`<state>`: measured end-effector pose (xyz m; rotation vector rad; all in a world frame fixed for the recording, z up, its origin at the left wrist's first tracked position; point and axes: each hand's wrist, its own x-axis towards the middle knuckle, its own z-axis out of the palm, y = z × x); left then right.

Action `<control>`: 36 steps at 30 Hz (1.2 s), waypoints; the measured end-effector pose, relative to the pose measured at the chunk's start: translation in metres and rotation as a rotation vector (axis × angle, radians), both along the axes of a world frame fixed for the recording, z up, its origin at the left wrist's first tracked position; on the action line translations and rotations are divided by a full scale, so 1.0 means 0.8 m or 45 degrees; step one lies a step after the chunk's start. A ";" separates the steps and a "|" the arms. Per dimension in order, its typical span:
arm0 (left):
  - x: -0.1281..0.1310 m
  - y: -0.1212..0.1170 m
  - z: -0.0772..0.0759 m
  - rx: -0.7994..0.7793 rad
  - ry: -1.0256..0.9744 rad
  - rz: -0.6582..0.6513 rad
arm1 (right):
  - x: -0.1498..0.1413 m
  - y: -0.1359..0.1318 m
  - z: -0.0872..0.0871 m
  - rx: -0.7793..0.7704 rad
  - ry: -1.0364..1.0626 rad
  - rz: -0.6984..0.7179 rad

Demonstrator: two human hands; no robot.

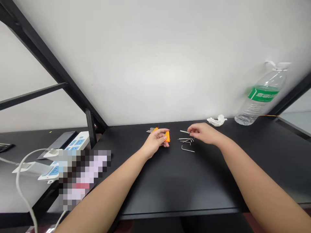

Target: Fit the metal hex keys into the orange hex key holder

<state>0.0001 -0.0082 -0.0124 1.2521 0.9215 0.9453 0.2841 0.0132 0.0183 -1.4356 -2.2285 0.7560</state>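
Observation:
My left hand [155, 141] is closed around a small orange holder [167, 136], held just above the black table. Beyond that hand lies another orange holder [155, 129] with several metal keys sticking out to the left; my fingers partly cover it. My right hand [201, 132] pinches a silver hex key [184, 131], whose long end points left. Several loose hex keys [186, 140] lie in a small crossed pile below it. One L-shaped hex key [188, 149] rests apart, nearer to me.
On the black table [170, 184], a crumpled white tissue [217, 120] lies by the wall. A large clear bottle with a green label [263, 94] stands at the back right. At left are a white power strip [79, 142], cables [18, 181] and a black metal frame [46, 61].

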 end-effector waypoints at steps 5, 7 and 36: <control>0.001 0.001 0.001 0.024 -0.114 0.031 | -0.035 -0.029 0.011 0.044 0.193 0.201; 0.001 0.001 0.000 0.035 -0.140 0.040 | -0.043 -0.031 0.011 0.068 0.165 0.231; 0.014 -0.007 0.001 0.108 -0.052 0.081 | -0.055 -0.022 -0.011 -0.214 0.638 0.008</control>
